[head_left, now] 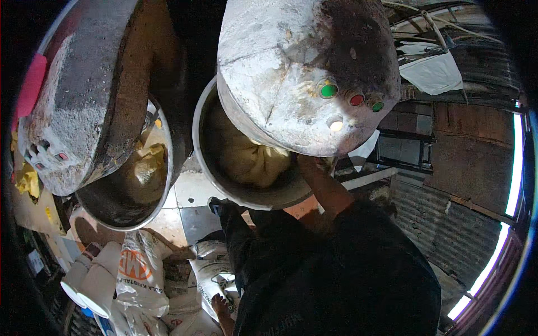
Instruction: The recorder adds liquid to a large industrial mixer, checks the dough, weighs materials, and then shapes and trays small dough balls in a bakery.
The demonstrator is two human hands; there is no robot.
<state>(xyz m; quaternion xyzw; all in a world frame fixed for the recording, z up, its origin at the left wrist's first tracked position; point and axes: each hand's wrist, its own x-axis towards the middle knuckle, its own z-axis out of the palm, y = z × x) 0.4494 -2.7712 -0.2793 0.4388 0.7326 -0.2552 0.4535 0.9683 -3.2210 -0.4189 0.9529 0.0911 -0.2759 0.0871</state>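
Observation:
A large metal mixing bowl (197, 147) stands in front of me under a worn, flour-dusted mixer head (269, 73). Pale yellow dough (255, 159) lies bunched inside it. My right forearm reaches to the bowl's right rim, and my right hand (311, 166) is in shadow beneath the mixer head. Its fingers are hidden, so I cannot make out what they touch. Low down, my left hand (221, 306) is beside a white printed sack (210, 271), with its fingers loosely apart and nothing seen in them. Whether it touches the sack is unclear.
A second mixer (78, 95) stands at left, its bowl (167, 185) holding something yellow and crumpled (150, 162). White sacks (140, 274) and white tubs (98, 288) crowd the floor at lower left. Green and red buttons (356, 99) sit on the near mixer head. Corrugated sheets (414, 207) line the right.

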